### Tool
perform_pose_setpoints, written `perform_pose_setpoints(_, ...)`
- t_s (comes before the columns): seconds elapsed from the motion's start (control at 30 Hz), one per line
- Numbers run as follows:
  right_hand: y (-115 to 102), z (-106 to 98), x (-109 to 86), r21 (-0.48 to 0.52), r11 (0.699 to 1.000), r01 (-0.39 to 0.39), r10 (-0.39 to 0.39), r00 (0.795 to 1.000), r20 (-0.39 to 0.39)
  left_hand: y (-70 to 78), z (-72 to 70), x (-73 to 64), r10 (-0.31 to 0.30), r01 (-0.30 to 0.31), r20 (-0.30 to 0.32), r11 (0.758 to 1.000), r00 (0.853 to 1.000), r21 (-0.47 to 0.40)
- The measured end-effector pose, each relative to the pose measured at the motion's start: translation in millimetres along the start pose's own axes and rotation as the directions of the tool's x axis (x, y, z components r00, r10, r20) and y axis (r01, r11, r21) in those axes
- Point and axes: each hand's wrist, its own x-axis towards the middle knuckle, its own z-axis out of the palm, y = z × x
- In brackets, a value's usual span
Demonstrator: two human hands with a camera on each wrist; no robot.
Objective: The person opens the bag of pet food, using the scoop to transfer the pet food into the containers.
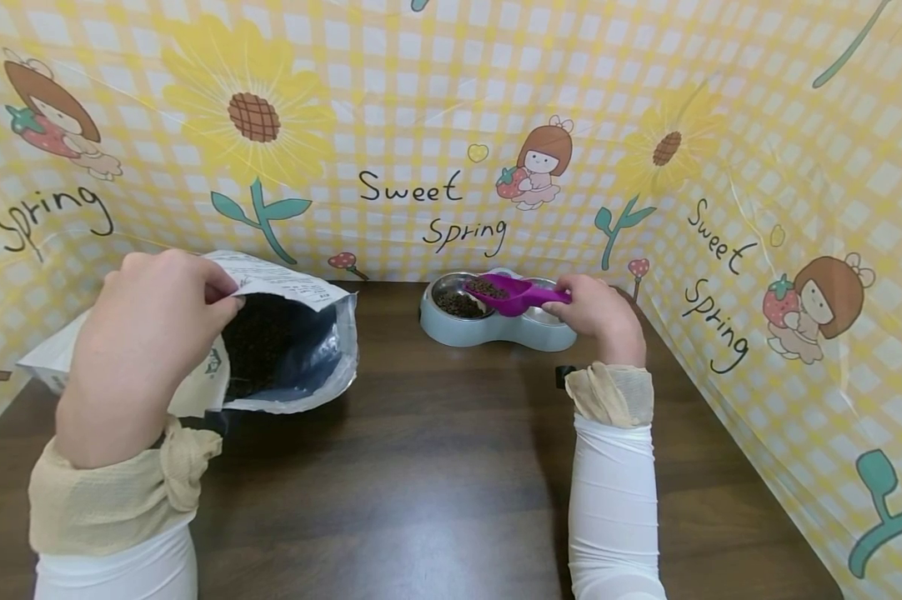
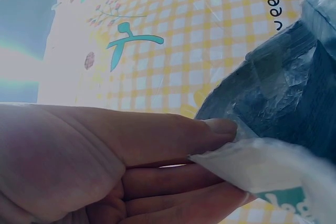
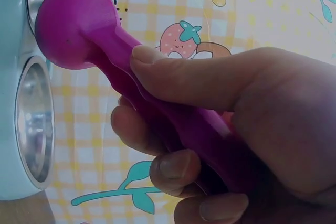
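My right hand [image 1: 597,312] grips the handle of a purple scoop [image 1: 514,294], thumb along one side and fingers curled round the other. Brown kibble [image 1: 487,287] lies in the scoop, which is over the left bowl of a light blue double pet bowl [image 1: 496,334]. More kibble [image 1: 458,303] sits in that left steel bowl. The right steel bowl [image 3: 35,124] shows bare metal in the right wrist view. With thumb and fingers my left hand [image 1: 147,342] pinches the edge of an open foil-lined bag [image 1: 331,354], dark kibble [image 1: 259,342] inside it.
Beneath everything is a dark brown wooden table [image 1: 421,483]. A yellow checked cloth [image 1: 413,108] with sunflowers and cartoon figures rises along the back and both sides, close behind the double bowl. The bag stands at the left.
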Motion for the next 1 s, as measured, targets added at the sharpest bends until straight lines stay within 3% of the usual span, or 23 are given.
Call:
perform_pose_setpoints(0.37, -11, 3, -0.1, -0.032, 0.999, -0.015, 0.013, 0.998, -0.062, -0.6, 1.3, 0.8, 0.004, -0.004, -0.006, 1.000, 1.000, 0.001)
perform_pose_setpoints(1.0, -22, 7, 4.1, -0.003, 0.999, -0.032, 0.031, 0.987, -0.158, -0.4, 0.8, 0.9, 0.006, -0.006, -0.012, 1.000, 1.000, -0.003)
